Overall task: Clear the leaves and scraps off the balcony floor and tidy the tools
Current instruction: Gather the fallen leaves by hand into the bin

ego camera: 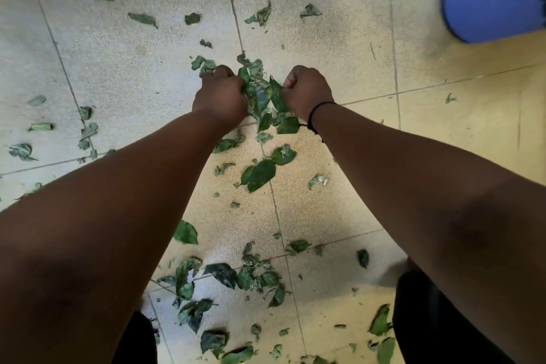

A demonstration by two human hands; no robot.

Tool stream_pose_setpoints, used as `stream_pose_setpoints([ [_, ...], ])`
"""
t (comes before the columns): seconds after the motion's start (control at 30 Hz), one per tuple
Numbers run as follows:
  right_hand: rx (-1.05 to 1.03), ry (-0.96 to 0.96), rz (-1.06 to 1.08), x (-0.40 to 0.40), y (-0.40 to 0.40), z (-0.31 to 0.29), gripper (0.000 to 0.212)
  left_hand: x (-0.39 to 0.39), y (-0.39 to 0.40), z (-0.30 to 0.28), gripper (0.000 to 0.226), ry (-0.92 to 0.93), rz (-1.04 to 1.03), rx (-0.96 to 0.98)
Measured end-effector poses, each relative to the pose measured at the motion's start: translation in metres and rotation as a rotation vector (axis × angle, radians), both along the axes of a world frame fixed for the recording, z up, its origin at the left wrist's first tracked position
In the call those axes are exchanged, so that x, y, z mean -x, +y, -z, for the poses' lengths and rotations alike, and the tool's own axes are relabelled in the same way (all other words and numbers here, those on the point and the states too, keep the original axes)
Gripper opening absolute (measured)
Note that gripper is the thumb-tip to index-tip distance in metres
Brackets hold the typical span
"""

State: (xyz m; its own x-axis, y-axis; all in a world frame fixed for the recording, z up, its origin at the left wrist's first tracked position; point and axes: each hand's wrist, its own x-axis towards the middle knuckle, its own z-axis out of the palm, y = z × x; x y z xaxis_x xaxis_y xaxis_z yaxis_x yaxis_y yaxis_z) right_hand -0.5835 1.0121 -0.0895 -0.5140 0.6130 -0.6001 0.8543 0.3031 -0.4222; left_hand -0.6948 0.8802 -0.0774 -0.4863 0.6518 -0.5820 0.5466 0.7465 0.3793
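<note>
We are at the gathering step, our left hand (pixel 220 94) and right hand (pixel 305 90) both clenched on the leaf pile (pixel 261 96) between them on the balcony floor (pixel 133 68), and next we likely lift it clear toward a bin.
</note>
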Motion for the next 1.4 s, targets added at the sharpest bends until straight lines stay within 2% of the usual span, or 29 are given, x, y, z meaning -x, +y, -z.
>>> stream_pose_setpoints([
  [0.1,-0.003,0.012,-0.003,0.002,-0.009,-0.001,0.012,0.002,-0.007,-0.002,0.03,0.021,-0.059,-0.08],
  [0.23,0.11,-0.029,0.126,0.003,-0.012,-0.002,0.03,-0.008,-0.022,-0.021,0.022,0.032,-0.402,-0.243],
  [0.3,0.169,-0.011,0.188,0.0,-0.009,-0.007,0.012,-0.016,-0.03,-0.029,0.017,-0.001,-0.608,-0.299],
  [0.33,0.204,0.015,0.24,-0.004,-0.006,-0.014,0.01,-0.022,-0.032,-0.031,0.016,-0.019,-0.686,-0.341],
  [0.4,0.326,0.056,0.412,-0.016,0.0,-0.028,0.024,-0.035,-0.031,-0.038,0.015,-0.04,-0.799,-0.41],
  [0.5,0.652,0.141,0.653,-0.048,0.009,-0.065,0.01,-0.067,-0.014,-0.054,0.036,-0.112,-0.92,-0.451],
  [0.57,0.773,0.149,0.692,-0.073,0.009,-0.083,0.005,-0.092,0.003,-0.061,0.034,-0.235,-0.915,-0.437],
  [0.67,0.79,0.196,0.76,-0.118,0.012,-0.101,0.007,-0.138,0.047,-0.074,0.02,-0.462,-0.801,-0.419],
  [0.77,0.696,0.309,0.937,-0.159,0.024,-0.115,0.005,-0.18,0.091,-0.094,0.029,-0.71,-0.868,-0.34],
  [0.83,0.593,0.332,1.015,-0.182,0.038,-0.128,0.006,-0.203,0.116,-0.107,0.031,-0.808,-0.888,-0.293],
  [0.97,0.424,0.397,1.1,-0.221,0.076,-0.151,0.037,-0.236,0.165,-0.13,0.021,-0.877,-0.83,-0.274],
  [1.03,0.414,0.448,1.144,-0.236,0.101,-0.162,0.041,-0.248,0.189,-0.142,0.016,-0.923,-0.8,-0.27],
  [1.13,0.411,0.517,1.108,-0.248,0.134,-0.178,0.014,-0.259,0.22,-0.154,0.015,-0.932,-0.716,-0.338],
  [1.2,0.399,0.542,1.054,-0.253,0.15,-0.184,0.011,-0.263,0.235,-0.16,0.017,-0.947,-0.669,-0.361],
  [1.3,0.492,0.512,0.913,-0.251,0.158,-0.19,0.012,-0.257,0.239,-0.157,0.017,-1.208,-0.681,-0.352],
  [1.4,0.642,0.469,0.762,-0.242,0.145,-0.195,0.017,-0.243,0.216,-0.161,0.046,-1.467,-0.885,-0.29],
])
